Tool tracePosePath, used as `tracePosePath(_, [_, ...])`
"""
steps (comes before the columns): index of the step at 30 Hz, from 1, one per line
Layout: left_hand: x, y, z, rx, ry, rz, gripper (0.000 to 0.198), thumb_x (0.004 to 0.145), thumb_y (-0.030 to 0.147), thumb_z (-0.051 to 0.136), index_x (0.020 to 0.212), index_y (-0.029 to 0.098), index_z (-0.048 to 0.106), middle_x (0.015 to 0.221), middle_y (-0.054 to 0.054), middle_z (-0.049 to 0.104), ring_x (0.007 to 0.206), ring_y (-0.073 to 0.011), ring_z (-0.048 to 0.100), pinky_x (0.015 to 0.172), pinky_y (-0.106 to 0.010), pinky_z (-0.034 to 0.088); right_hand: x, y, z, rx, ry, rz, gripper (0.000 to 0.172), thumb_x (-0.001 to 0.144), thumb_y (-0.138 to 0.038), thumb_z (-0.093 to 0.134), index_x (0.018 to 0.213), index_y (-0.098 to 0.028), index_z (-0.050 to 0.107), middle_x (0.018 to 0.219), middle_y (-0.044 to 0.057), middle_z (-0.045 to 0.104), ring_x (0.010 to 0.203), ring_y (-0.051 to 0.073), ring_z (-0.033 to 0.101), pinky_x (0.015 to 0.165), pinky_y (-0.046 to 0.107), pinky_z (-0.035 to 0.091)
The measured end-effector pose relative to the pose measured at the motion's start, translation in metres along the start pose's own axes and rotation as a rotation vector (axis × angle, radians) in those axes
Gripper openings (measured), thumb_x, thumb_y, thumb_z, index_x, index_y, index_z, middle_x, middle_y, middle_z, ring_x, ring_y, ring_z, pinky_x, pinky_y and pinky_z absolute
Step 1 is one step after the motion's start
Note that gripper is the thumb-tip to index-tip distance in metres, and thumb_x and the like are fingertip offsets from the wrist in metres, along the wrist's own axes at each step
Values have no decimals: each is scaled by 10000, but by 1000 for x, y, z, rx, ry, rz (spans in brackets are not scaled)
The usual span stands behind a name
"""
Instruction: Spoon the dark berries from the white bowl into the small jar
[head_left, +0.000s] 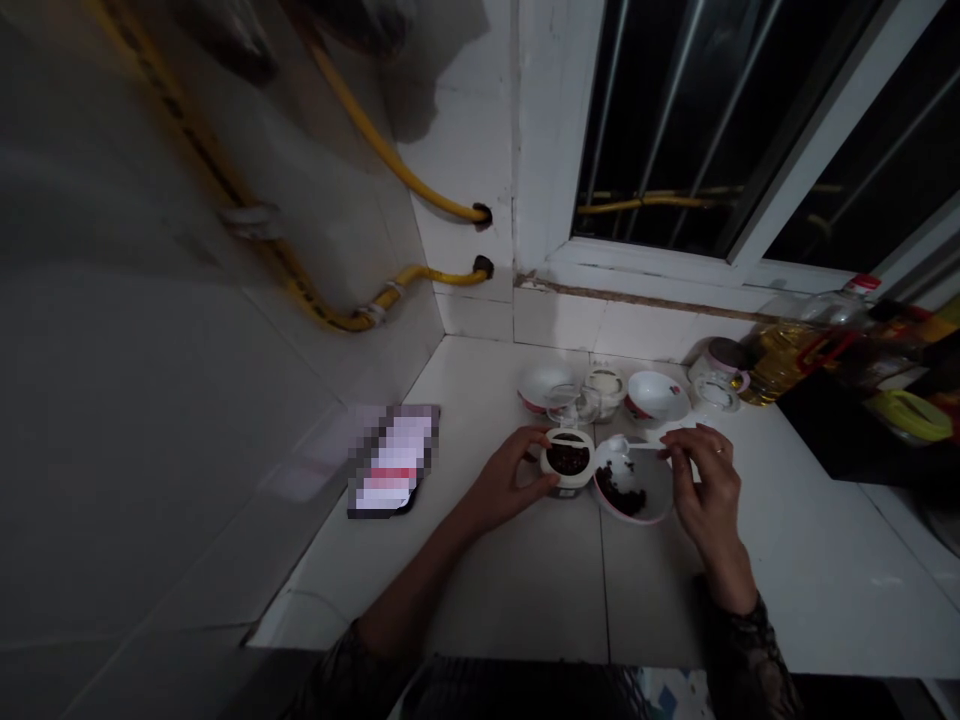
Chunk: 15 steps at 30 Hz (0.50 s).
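Observation:
My left hand grips a small pale jar by its sides, thumb at the front and fingers behind. Dark reddish-brown contents fill the jar, and a pale bar crosses its mouth. In my right hand is a small white spoon, pinched by its handle. The spoon's head hangs over the near left part of a white bowl with a pink rim, close to the jar. Dark crumbly bits lie in that bowl, mostly along its left side. Bowl and jar stand side by side on the counter.
Behind stand another bowl, a lidded jar and a flower-marked bowl. A mug and an oil bottle are at the back right, beside a black box. A phone leans at the left wall.

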<state>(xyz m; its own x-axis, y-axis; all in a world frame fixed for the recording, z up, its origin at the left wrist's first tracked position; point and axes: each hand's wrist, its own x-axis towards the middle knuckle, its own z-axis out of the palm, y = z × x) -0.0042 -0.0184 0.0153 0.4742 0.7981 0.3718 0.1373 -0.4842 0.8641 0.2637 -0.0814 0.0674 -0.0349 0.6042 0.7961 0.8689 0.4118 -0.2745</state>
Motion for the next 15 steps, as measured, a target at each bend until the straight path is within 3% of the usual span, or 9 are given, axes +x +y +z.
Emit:
tracePosePath(4, [0, 2, 0, 0, -9, -17, 278, 853, 290, 653, 1082, 226, 508, 1320, -118, 552, 1185, -251, 568, 902, -369, 503, -4, 22, -6, -50, -281, 82, 168, 881, -195, 497, 839, -230, 656, 675, 18, 683, 746, 222, 622, 874, 436, 418])
tracePosePath(7, [0, 2, 0, -4, 3, -13, 287, 847, 290, 664, 1083, 232, 512, 1327, -115, 554, 1200, -255, 565, 911, -376, 504, -9, 19, 0, 33, -386, 186, 192, 869, -234, 487, 808, -231, 669, 665, 38, 682, 794, 247, 613, 888, 444, 404])
tracePosePath(11, [-1, 1, 1, -2, 19, -20, 287, 838, 297, 677, 1072, 229, 524, 1331, -118, 560, 1186, -254, 575, 874, -357, 518, -10, 4, 12, 194, -407, 424, 217, 848, -329, 495, 765, -237, 672, 620, 37, 664, 827, 266, 605, 849, 411, 419])
tracePosePath(15, [-1, 2, 0, -9, 16, -13, 284, 842, 300, 669, 1077, 230, 525, 1312, -112, 570, 1166, -243, 583, 861, -342, 523, -6, -2, 14, 330, -376, 688, 228, 778, -401, 539, 716, -224, 670, 551, 8, 625, 692, 233, 597, 749, 350, 425])
